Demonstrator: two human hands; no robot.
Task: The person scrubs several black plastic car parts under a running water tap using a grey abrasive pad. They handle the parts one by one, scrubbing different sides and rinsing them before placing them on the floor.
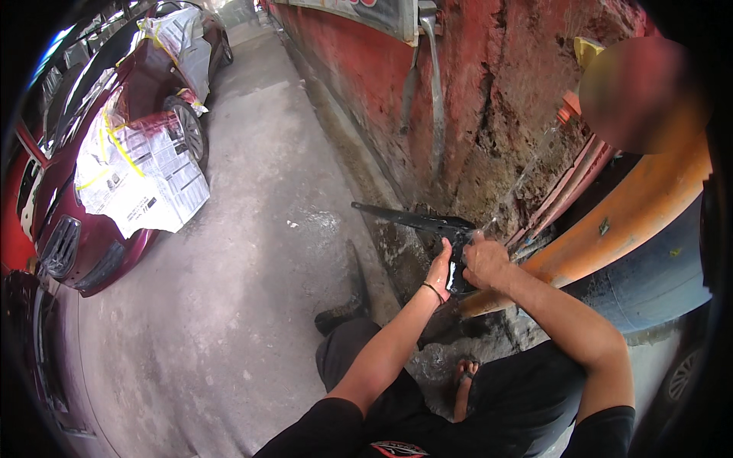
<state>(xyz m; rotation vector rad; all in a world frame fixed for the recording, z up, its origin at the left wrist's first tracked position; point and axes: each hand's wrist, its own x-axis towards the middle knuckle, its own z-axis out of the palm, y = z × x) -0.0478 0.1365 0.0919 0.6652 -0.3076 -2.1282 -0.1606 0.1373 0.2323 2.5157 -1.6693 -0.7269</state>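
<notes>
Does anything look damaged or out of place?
Yes: the red wall beyond the right hand looks damaged, its paint gone in rough, dark patches. A pale splotch marks the concrete floor left of the black part; what it is, I cannot tell.

The left hand's [440, 275] fingers were largely hidden at the long black part [412, 219], and the right hand's [486, 262] fingertips were too obscured to show what they gripped; a small white patch [451, 276] between the hands was too small to identify. At far right, a round blur [641, 95] masked whatever lay there, including the far end of the curved orange object [626, 225]. The upper edge cut off the sign [366, 14], the near edge cropped the shirt emblem [397, 449], and dark trousers [527, 382] partly hid the sandalled foot [463, 374].
</notes>
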